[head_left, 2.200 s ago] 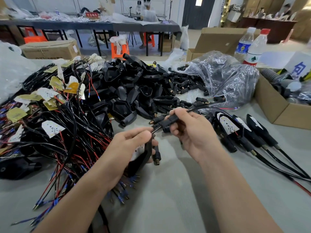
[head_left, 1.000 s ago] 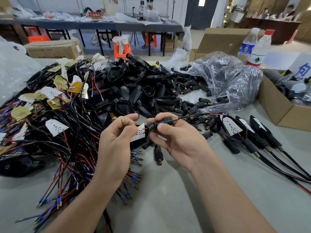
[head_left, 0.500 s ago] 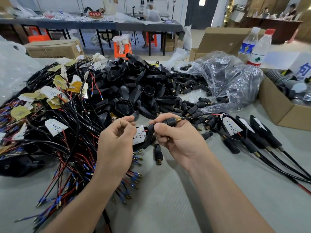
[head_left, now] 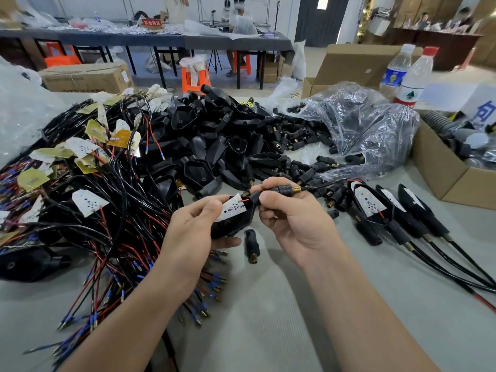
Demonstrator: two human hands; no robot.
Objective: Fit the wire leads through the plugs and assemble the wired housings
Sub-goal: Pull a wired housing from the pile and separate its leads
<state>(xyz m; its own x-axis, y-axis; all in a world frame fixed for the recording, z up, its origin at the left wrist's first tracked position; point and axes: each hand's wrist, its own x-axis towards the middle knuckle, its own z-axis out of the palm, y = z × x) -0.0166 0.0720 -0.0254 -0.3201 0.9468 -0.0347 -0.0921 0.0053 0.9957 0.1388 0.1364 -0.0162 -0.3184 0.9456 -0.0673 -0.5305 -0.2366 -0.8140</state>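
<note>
Left hand [head_left: 193, 232] grips the housing [head_left: 233, 224], right hand [head_left: 292, 218] pinches the plug [head_left: 284, 189] at its neck; a few finished units [head_left: 375, 208] right of it, big wire pile [head_left: 94, 197] left, plenty to go

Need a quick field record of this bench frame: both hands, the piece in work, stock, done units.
left hand: grips black housing, white LED board in it
right hand: pinches plug, brass thread pointing right
cable: exits plug to the right
red lead: from board into housing neck
loose plug: on table below hands
stock: wired boards left, empty housings centre, plastic bag of plugs behind
finished units: row at right
</note>
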